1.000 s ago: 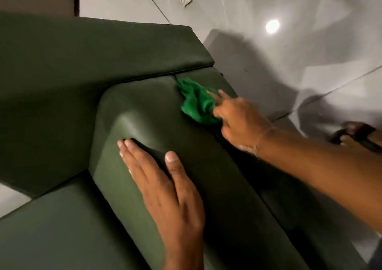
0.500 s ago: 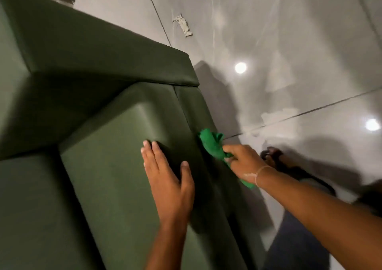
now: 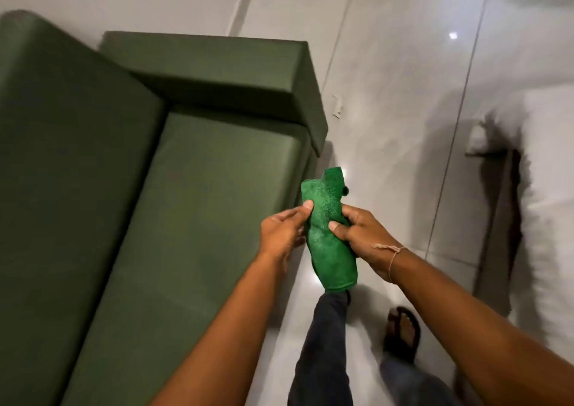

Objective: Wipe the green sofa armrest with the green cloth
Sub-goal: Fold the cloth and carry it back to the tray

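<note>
cloth: green cloth [image 3: 330,234] had come off the armrest [image 3: 217,70], held in the air beside the sofa | hands: left hand [image 3: 284,230] and right hand [image 3: 365,238] both pinching it | wiping paused, likely refolding

Home living room: green upholstered sofa [image 3: 186,188] on glossy grey floor tiles [image 3: 403,126], person's sandalled foot [image 3: 402,332] beside it.

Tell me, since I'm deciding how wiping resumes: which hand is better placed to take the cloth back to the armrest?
Probably the left hand: it pinches the green cloth on the side nearer the armrest. The right hand grips it over the floor.
</note>
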